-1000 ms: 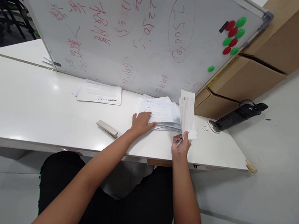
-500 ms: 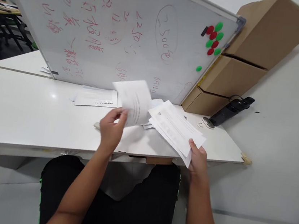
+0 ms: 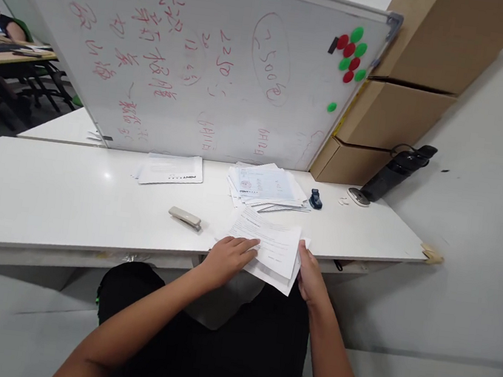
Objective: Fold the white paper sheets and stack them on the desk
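Observation:
My right hand (image 3: 310, 276) is closed on the right edge of a few printed sheets of paper (image 3: 277, 247), its thumb on top. They are tilted above the front edge of the desk. My left hand (image 3: 230, 260) is at their left side, fingers over the top sheet and thumb hidden. Behind them lies a loose pile of papers (image 3: 261, 182), with a bluish sheet bearing a red stamp on top. A light stapler (image 3: 185, 217) rests left of my left hand. A small dark blue object (image 3: 316, 199) sits right of the pile.
Another paper stack (image 3: 171, 171) lies further left on the white desk (image 3: 48, 200). A whiteboard (image 3: 181, 51) with magnets stands along the back. At right are cardboard boxes (image 3: 391, 117), a black bottle (image 3: 398, 170) and a mouse (image 3: 359, 196). A person sits in the left background.
My left hand lifted a sheet from the pile and brought it onto the sheets in my right hand. Both hands came together nearer my body, uncovering the bluish stamped sheet.

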The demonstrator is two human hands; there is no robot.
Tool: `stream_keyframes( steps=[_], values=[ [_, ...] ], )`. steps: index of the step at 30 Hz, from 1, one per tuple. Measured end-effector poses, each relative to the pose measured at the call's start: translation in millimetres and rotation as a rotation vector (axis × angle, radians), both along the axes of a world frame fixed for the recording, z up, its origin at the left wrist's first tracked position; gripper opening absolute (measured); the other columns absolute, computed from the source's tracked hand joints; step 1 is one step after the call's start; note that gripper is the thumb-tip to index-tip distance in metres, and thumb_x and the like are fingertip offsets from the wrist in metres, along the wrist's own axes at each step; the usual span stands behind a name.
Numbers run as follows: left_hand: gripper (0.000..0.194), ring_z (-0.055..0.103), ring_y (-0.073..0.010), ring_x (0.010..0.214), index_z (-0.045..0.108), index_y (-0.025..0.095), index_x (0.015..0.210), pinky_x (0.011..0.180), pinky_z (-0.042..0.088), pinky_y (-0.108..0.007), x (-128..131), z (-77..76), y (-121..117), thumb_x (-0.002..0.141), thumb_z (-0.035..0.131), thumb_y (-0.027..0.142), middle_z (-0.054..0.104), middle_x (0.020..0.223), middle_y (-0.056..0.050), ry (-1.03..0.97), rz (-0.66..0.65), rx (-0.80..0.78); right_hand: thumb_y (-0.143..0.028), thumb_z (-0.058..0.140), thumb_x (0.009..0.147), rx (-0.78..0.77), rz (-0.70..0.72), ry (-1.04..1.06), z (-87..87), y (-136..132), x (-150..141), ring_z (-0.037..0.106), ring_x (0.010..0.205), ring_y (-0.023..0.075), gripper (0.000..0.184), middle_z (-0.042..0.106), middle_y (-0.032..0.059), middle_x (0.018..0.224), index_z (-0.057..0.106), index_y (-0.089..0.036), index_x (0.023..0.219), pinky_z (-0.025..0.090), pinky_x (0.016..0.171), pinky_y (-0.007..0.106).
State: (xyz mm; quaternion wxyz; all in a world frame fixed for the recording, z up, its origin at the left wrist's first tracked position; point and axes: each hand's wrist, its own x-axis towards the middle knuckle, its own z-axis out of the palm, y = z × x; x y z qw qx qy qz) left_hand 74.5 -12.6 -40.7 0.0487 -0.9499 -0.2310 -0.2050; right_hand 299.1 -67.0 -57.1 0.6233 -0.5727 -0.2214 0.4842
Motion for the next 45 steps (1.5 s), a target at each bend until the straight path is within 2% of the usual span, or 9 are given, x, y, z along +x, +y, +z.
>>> stream_keyframes(
  steps=[4,9,14,16,19,22,33,40,45],
  values=[
    [0.025,0.061,-0.022,0.109,0.063,0.023,0.11,0.085,0.046,-0.036,-8,-14.9,-1,0.094,0.046,0.015,0.058,0.135,-0.006,0.01,-0.039,-0.025,-0.056,0.068,0.076,0.061,-0.034,0.008,-3.6,-6,-8,0.069,0.097,0.0228,0.05,0.073,0.0082,0.106,0.065,-0.021,0.111,0.058,0.078,0.034],
    [0.024,0.049,-0.0247,0.127,0.062,0.026,0.114,0.107,0.034,-0.045,-17,-16.6,-13,0.095,0.05,0.034,0.058,0.134,-0.006,-0.071,-0.065,-0.136,-0.039,0.083,0.063,0.012,-0.013,-0.316,-6.0,-15,-6,0.068,0.096,0.0256,0.05,0.073,0.0088,0.107,0.068,-0.018,0.106,0.056,0.084,0.039],
    [0.07,0.022,-0.0311,0.144,0.029,0.024,0.146,0.111,0.031,-0.05,-33,9.8,-11,0.086,0.061,0.044,0.022,0.156,-0.016,-0.623,0.305,-0.277,-0.044,0.079,0.066,0.093,-0.014,-0.513,34.5,-9,6,0.068,0.095,0.027,0.042,0.074,0.0088,0.101,0.073,-0.016,0.097,0.053,0.088,0.042],
    [0.081,0.029,-0.031,0.141,0.021,0.024,0.148,0.106,0.039,-0.048,-41,27.9,0,0.084,0.061,0.053,0.025,0.155,-0.016,-0.872,0.39,-0.495,-0.044,0.079,0.067,0.183,0.018,-0.547,56.6,-2,7,0.067,0.096,0.0266,0.039,0.074,0.0067,0.1,0.074,-0.018,0.095,0.053,0.088,0.041],
    [0.068,0.056,-0.0315,0.12,0.052,0.021,0.132,0.096,0.049,-0.046,-55,51.7,19,0.078,0.062,0.062,0.059,0.131,-0.014,-0.908,0.273,-0.962,-0.04,0.077,0.069,0.359,0.087,-0.662,82.3,8,-3,0.067,0.094,0.0258,0.027,0.074,0.0032,0.095,0.076,-0.023,0.09,0.053,0.088,0.041],
    [0.052,0.063,-0.0322,0.109,0.068,0.019,0.11,0.094,0.051,-0.047,-67,63.6,27,0.072,0.072,0.055,0.069,0.114,-0.011,-0.892,0.25,-1.174,-0.038,0.077,0.069,0.48,0.175,-0.756,94.8,14,-18,0.066,0.092,0.0261,0.018,0.074,0.0021,0.092,0.077,-0.028,0.084,0.052,0.089,0.041],
    [0.047,0.06,-0.0299,0.112,0.068,0.017,0.114,0.097,0.048,-0.044,-56,76.8,22,0.074,0.074,0.042,0.069,0.116,-0.008,-1.081,0.174,-1.159,-0.042,0.073,0.073,0.362,0.117,-0.626,91.4,37,-52,0.065,0.084,0.0231,0.028,0.072,0.0029,0.089,0.073,-0.022,0.093,0.054,0.075,0.035],
    [0.054,0.059,-0.03,0.116,0.063,0.015,0.12,0.098,0.048,-0.044,-35,40.6,29,0.077,0.068,0.048,0.064,0.125,-0.013,-1.072,0.183,-1.306,-0.042,0.074,0.07,0.225,0.204,-0.587,65.8,43,-49,0.067,0.091,0.0254,0.034,0.074,0.0047,0.094,0.073,-0.021,0.096,0.052,0.083,0.038],
    [0.048,0.059,-0.0292,0.115,0.067,0.017,0.113,0.099,0.045,-0.042,-25,34.3,29,0.078,0.066,0.05,0.068,0.119,-0.009,-1.021,0.289,-1.133,-0.043,0.074,0.071,0.205,0.206,-0.527,57.9,42,-44,0.065,0.101,0.0257,0.038,0.073,0.0064,0.101,0.071,-0.02,0.1,0.051,0.09,0.038]
  ],
)
